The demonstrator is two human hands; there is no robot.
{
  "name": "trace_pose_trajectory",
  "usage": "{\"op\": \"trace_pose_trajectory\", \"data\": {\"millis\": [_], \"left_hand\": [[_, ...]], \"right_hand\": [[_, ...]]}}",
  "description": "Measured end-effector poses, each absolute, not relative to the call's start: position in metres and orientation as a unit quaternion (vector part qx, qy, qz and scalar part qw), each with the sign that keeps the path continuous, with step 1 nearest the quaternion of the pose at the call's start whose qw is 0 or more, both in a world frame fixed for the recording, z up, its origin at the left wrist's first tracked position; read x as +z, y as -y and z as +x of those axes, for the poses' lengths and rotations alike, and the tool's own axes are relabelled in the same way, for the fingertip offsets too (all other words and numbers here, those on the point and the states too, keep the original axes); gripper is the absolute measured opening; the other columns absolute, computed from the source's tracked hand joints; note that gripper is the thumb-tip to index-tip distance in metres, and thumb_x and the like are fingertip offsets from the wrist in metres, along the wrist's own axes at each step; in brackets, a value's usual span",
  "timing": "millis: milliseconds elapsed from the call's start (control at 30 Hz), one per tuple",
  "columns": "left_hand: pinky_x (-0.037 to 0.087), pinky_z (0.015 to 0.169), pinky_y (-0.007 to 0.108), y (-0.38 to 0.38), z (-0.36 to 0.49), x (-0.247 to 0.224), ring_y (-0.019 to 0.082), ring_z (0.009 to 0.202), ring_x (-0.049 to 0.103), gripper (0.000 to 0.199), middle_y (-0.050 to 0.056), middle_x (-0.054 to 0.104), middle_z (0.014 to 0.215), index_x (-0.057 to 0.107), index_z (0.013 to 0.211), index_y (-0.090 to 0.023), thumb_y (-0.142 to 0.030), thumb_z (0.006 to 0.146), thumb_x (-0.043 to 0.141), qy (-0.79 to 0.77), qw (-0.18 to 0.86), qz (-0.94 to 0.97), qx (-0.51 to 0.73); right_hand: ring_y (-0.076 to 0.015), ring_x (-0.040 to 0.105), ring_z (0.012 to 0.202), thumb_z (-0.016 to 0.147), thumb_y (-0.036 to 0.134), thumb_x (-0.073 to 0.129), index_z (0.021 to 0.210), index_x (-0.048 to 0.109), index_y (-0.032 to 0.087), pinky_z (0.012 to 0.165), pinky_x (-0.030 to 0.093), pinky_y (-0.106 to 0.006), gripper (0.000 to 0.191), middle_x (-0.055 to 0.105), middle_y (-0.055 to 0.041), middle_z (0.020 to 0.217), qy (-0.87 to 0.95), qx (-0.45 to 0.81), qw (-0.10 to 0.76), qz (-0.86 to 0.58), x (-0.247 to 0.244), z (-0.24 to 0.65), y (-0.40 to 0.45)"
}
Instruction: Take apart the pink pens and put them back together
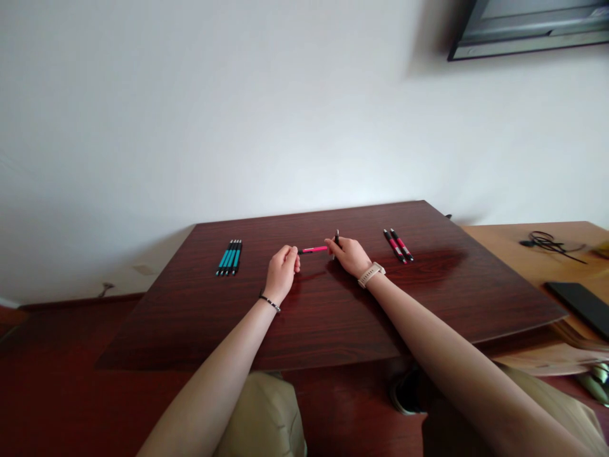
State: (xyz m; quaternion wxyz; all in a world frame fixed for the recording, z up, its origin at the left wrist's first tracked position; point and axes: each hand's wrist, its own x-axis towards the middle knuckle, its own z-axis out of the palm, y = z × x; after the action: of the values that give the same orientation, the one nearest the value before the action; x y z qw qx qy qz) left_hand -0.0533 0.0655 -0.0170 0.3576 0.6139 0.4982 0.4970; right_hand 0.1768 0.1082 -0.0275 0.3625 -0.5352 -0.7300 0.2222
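A pink pen (314, 249) lies nearly level between my two hands, over the middle of the dark wooden table (309, 343). My left hand (281, 271) is closed around its dark left end. My right hand (349, 255) is closed too, its fingertips at the pink pen's right end. From that same hand sticks out a second pen (337, 236) with a black and silver end; most of its body is hidden by the fingers. Left of my hands, several teal pens (229, 258) lie side by side. Two pink pens (398, 245) lie together to the right.
A white wall (285, 127) rises behind the table. On the right stands a lighter wooden table (504, 241) with a black cable (547, 242) and a flat dark object (580, 304). A screen (533, 32) hangs at the upper right.
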Motion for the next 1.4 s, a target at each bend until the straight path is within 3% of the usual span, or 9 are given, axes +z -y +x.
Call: {"op": "trace_pose_trajectory", "data": {"millis": [167,333,533,733,1000,1400], "left_hand": [[0.044,0.058,0.026,-0.0661,-0.0545,-0.0172,0.013,0.061,0.058,0.041,0.0,0.061,0.07,0.054,0.075,-0.021,-0.046,0.106,0.051,-0.499,0.353,0.616,0.496],[0.044,0.058,0.025,-0.0663,-0.0546,-0.0176,0.013,0.061,0.058,0.041,0.0,0.061,0.07,0.054,0.075,-0.021,-0.047,0.106,0.052,-0.497,0.353,0.617,0.498],[0.043,0.058,0.025,-0.0668,-0.0544,-0.0177,0.013,0.061,0.058,0.041,0.0,0.061,0.069,0.055,0.075,-0.021,-0.046,0.106,0.052,-0.495,0.353,0.618,0.499],[0.043,0.057,0.026,-0.0665,-0.0546,-0.0195,0.013,0.061,0.058,0.041,0.0,0.061,0.07,0.054,0.075,-0.021,-0.046,0.106,0.052,-0.494,0.352,0.619,0.499],[0.043,0.058,0.026,-0.0665,-0.0543,-0.0185,0.013,0.061,0.057,0.04,0.0,0.061,0.07,0.055,0.075,-0.021,-0.047,0.106,0.052,-0.493,0.357,0.616,0.5],[0.043,0.058,0.025,-0.0651,-0.0532,-0.0157,0.013,0.061,0.057,0.039,0.0,0.061,0.07,0.053,0.075,-0.021,-0.046,0.105,0.053,-0.491,0.361,0.613,0.503]], "right_hand": [[-0.018,0.059,0.068,0.107,0.055,0.053,0.07,0.057,0.022,0.066,0.035,-0.028,0.05,0.068,-0.0035,0.074,0.718,0.158,0.388,-0.557,-0.0294,0.1776,-0.1101],[-0.0201,0.064,0.071,0.109,0.054,0.049,0.075,0.062,0.022,0.066,0.036,-0.028,0.049,0.072,-0.0061,0.078,0.715,0.151,0.346,-0.589,-0.0296,0.1795,-0.1115],[-0.026,0.075,0.09,0.108,0.048,0.054,0.106,0.075,0.024,0.075,0.045,-0.029,0.032,0.081,-0.0094,0.098,0.736,0.134,0.279,-0.603,-0.0294,0.1785,-0.1085],[-0.0277,0.075,0.095,0.104,0.042,0.063,0.133,0.068,0.025,0.08,0.048,-0.032,0.034,0.081,-0.0084,0.108,0.738,0.107,0.253,-0.616,-0.0301,0.1778,-0.1057],[-0.0255,0.07,0.101,0.101,0.035,0.067,0.119,0.075,0.02,0.087,0.05,-0.033,0.025,0.077,-0.0107,0.115,0.749,0.089,0.247,-0.609,-0.0323,0.1794,-0.1085],[-0.0248,0.069,0.098,0.099,0.031,0.067,0.123,0.074,0.02,0.086,0.049,-0.033,0.027,0.076,-0.01,0.112,0.742,0.102,0.263,-0.609,-0.0293,0.1771,-0.1057]]}}
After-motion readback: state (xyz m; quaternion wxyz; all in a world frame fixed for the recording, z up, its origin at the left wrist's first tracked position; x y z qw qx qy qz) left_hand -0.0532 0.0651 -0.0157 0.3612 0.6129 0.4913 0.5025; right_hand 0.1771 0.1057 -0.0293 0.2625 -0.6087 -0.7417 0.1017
